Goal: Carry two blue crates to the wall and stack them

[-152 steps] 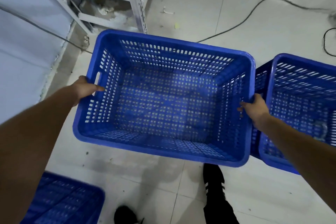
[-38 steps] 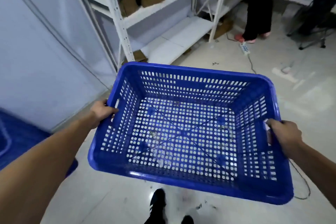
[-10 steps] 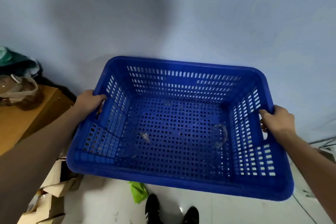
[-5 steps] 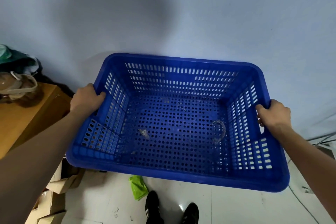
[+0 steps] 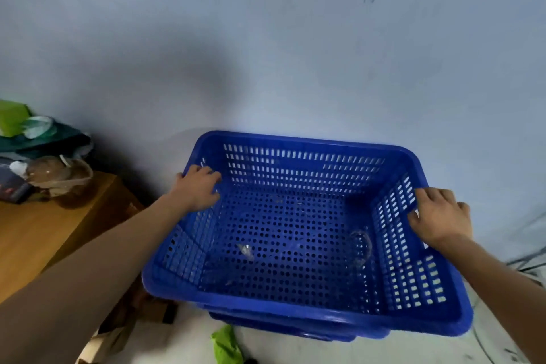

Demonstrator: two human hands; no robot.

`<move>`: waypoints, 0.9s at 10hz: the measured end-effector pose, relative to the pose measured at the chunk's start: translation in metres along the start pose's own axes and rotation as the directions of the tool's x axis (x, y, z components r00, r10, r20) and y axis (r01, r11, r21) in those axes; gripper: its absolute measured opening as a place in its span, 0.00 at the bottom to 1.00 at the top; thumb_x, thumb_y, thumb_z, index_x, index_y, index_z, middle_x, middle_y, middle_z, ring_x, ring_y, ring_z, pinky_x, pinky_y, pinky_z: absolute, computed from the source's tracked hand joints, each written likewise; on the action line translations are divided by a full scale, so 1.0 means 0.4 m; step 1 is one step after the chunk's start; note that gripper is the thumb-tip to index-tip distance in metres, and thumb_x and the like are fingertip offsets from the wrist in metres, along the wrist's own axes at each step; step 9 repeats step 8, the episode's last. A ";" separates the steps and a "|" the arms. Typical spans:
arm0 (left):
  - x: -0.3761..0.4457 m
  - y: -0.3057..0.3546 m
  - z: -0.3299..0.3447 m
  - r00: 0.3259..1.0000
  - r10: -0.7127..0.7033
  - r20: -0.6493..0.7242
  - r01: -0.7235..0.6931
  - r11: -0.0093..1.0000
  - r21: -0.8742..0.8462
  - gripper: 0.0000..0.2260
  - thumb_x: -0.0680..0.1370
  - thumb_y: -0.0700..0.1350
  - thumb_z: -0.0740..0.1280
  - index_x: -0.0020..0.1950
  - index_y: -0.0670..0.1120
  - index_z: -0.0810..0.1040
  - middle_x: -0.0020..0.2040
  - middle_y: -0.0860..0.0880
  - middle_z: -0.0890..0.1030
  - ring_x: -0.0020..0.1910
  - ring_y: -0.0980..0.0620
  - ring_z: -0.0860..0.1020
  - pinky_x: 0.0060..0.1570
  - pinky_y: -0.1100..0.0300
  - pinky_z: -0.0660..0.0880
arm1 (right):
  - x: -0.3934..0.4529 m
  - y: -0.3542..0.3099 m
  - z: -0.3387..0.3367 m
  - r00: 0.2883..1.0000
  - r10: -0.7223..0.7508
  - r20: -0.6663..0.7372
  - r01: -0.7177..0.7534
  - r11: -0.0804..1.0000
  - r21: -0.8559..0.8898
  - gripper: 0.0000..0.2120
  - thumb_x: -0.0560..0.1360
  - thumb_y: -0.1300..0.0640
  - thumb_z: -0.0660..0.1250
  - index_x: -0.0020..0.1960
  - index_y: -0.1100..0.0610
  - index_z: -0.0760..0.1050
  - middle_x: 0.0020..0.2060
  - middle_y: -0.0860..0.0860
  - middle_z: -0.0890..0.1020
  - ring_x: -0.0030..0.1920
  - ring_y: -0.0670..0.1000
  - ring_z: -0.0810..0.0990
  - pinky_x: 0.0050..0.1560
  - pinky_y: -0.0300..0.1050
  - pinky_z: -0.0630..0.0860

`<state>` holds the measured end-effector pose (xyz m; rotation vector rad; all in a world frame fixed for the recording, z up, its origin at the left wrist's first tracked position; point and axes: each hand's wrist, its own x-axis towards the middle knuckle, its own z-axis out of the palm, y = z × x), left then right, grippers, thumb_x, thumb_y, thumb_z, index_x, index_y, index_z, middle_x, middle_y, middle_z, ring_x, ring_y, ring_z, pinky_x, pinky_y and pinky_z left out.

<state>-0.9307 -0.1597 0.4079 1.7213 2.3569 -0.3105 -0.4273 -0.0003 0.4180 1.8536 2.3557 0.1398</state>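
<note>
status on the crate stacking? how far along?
Nearly done. The blue perforated plastic crate sits by the pale wall, nested on a second blue crate whose edge shows beneath. In hand: left hand and right hand rest on the side rims. Left: let go.

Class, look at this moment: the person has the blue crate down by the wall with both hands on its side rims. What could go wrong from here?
1. The upper blue crate may not be fully nested on the lower blue crate; only a sliver of that shows, so letting go could leave it tilted.
2. The left hand and right hand rest on the rims, with fingers draped inside; pressing down could pinch them.
3. The green scrap on the floor is a slip hazard.
</note>
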 end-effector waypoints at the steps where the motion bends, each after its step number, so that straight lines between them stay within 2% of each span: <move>1: -0.026 0.038 0.017 0.997 0.080 -0.005 -0.080 0.997 -0.009 0.17 0.80 0.53 0.62 0.67 0.50 0.76 0.64 0.46 0.79 0.62 0.43 0.76 0.68 0.41 0.68 | -0.040 -0.039 -0.019 0.997 -0.070 0.018 0.071 0.995 -0.076 0.18 0.78 0.49 0.61 0.66 0.51 0.73 0.67 0.49 0.78 0.71 0.54 0.69 0.64 0.56 0.68; 2: -0.073 0.082 0.029 0.973 0.190 0.130 -0.178 0.979 -0.101 0.14 0.83 0.49 0.62 0.66 0.46 0.75 0.62 0.43 0.79 0.58 0.43 0.77 0.59 0.46 0.75 | -0.092 -0.077 -0.042 0.979 -0.178 0.097 0.191 0.971 -0.144 0.14 0.78 0.48 0.58 0.63 0.49 0.71 0.60 0.46 0.82 0.67 0.52 0.73 0.61 0.53 0.69; 3: -0.131 0.120 0.010 0.928 0.295 0.227 -0.279 0.955 -0.100 0.12 0.84 0.46 0.61 0.66 0.46 0.75 0.63 0.44 0.79 0.59 0.43 0.78 0.60 0.46 0.75 | -0.128 -0.079 -0.069 0.944 -0.292 0.155 0.312 0.941 -0.129 0.17 0.79 0.47 0.57 0.65 0.49 0.70 0.51 0.49 0.82 0.62 0.53 0.76 0.61 0.53 0.68; 4: -0.192 0.149 -0.066 0.949 0.294 0.116 -0.284 0.954 -0.094 0.11 0.83 0.46 0.62 0.63 0.46 0.77 0.59 0.46 0.83 0.55 0.45 0.80 0.57 0.46 0.77 | -0.152 -0.045 -0.108 0.933 -0.334 0.134 0.344 0.937 -0.057 0.17 0.79 0.47 0.57 0.66 0.48 0.71 0.51 0.50 0.83 0.58 0.54 0.79 0.58 0.52 0.71; 5: -0.263 0.168 -0.134 0.966 0.255 -0.049 -0.260 0.951 -0.166 0.11 0.82 0.47 0.63 0.61 0.46 0.79 0.53 0.48 0.85 0.50 0.48 0.82 0.52 0.51 0.78 | -0.181 -0.003 -0.139 0.926 -0.373 0.065 0.369 0.927 0.070 0.17 0.80 0.48 0.57 0.68 0.48 0.71 0.52 0.47 0.84 0.56 0.52 0.80 0.56 0.50 0.75; 6: -0.347 0.200 -0.170 0.976 0.206 -0.075 -0.218 0.950 -0.224 0.10 0.82 0.49 0.63 0.61 0.49 0.79 0.52 0.49 0.86 0.47 0.52 0.82 0.47 0.60 0.76 | -0.242 0.036 -0.152 0.898 -0.441 -0.014 0.438 0.887 0.149 0.18 0.81 0.48 0.57 0.69 0.46 0.73 0.51 0.44 0.85 0.56 0.49 0.80 0.56 0.49 0.76; 7: -0.431 0.241 -0.226 0.967 0.232 -0.104 -0.250 0.946 -0.207 0.09 0.82 0.47 0.64 0.61 0.49 0.80 0.51 0.51 0.87 0.47 0.56 0.82 0.47 0.64 0.73 | -0.312 0.074 -0.199 0.866 -0.495 -0.069 0.494 0.828 0.265 0.15 0.82 0.49 0.59 0.66 0.46 0.75 0.51 0.42 0.85 0.59 0.48 0.79 0.58 0.47 0.76; 8: -0.507 0.276 -0.303 0.902 0.249 -0.352 -0.361 0.882 -0.302 0.07 0.81 0.48 0.66 0.57 0.55 0.81 0.43 0.58 0.85 0.43 0.65 0.81 0.44 0.69 0.73 | -0.373 0.112 -0.289 0.840 -0.495 -0.221 0.534 0.685 0.496 0.12 0.81 0.52 0.65 0.64 0.49 0.79 0.54 0.43 0.83 0.62 0.49 0.77 0.63 0.46 0.74; 9: -0.507 0.276 -0.303 0.902 0.249 -0.352 -0.361 0.882 -0.302 0.07 0.81 0.48 0.66 0.57 0.55 0.81 0.43 0.58 0.85 0.43 0.65 0.81 0.44 0.69 0.73 | -0.373 0.112 -0.289 0.840 -0.495 -0.221 0.534 0.685 0.496 0.12 0.81 0.52 0.65 0.64 0.49 0.79 0.54 0.43 0.83 0.62 0.49 0.77 0.63 0.46 0.74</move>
